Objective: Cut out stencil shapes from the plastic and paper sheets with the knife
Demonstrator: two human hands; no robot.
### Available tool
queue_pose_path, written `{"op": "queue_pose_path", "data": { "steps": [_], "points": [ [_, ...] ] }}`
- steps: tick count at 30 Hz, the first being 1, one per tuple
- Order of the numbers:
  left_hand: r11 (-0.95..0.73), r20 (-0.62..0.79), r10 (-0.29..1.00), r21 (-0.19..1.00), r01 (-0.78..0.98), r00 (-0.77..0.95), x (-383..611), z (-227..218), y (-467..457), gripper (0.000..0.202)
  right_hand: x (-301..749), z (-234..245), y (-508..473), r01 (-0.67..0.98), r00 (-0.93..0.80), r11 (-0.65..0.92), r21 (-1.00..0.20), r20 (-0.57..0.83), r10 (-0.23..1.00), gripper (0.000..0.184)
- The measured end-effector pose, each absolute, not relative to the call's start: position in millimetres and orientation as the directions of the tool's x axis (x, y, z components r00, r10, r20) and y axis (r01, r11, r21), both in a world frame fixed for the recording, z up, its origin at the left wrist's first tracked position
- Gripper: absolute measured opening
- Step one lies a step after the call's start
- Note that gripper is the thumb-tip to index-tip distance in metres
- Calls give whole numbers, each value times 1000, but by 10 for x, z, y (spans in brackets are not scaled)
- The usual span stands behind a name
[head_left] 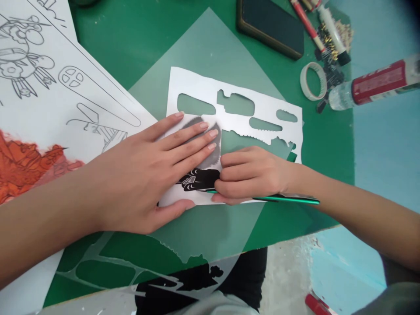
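My left hand (141,175) lies flat with fingers stretched out, pressing on a white paper sheet (197,81) with several shapes cut out of it. Under its fingertips is a grey round print (213,157), and below that a black printed figure (205,179). My right hand (252,175) is closed around a slim green craft knife (288,200), its thin tip at the lower edge of the black figure. The handle's far end points right, under my wrist. Beneath the paper lies a translucent plastic sheet (210,43), turned cornerwise on the green table (114,26).
Large line drawings (33,57) with a red-coloured patch (29,170) cover the left. A dark phone (271,26) lies at the back. At right are a tape roll (313,82), a bottle (377,83) and pens (308,24). A cut translucent stencil (121,262) overhangs the front edge.
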State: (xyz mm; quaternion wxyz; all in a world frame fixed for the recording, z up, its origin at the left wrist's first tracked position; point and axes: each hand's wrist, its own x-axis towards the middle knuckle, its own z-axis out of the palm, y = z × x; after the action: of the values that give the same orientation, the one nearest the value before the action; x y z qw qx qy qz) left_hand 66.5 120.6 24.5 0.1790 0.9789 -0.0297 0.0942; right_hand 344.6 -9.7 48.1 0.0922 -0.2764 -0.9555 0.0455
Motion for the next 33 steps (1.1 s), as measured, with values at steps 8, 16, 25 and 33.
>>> {"op": "queue_pose_path", "data": {
  "steps": [8,16,25,33],
  "points": [
    [-936,161,-30,343,-85,987,666,277,1205,91,3420,502,-80,497,-771,836,-231,323,548,29],
    [-940,163,-41,329,-94,986,672,274,1206,92,3425,479,-96,502,-765,834,-228,331,552,28],
    [-924,176,-26,372,-91,984,668,271,1215,93,3434,493,-115,511,-756,822,-252,323,569,27],
    [-934,169,-29,346,-87,985,668,282,1207,90,3457,517,-120,518,-778,829,-211,286,559,27]
  ]
}}
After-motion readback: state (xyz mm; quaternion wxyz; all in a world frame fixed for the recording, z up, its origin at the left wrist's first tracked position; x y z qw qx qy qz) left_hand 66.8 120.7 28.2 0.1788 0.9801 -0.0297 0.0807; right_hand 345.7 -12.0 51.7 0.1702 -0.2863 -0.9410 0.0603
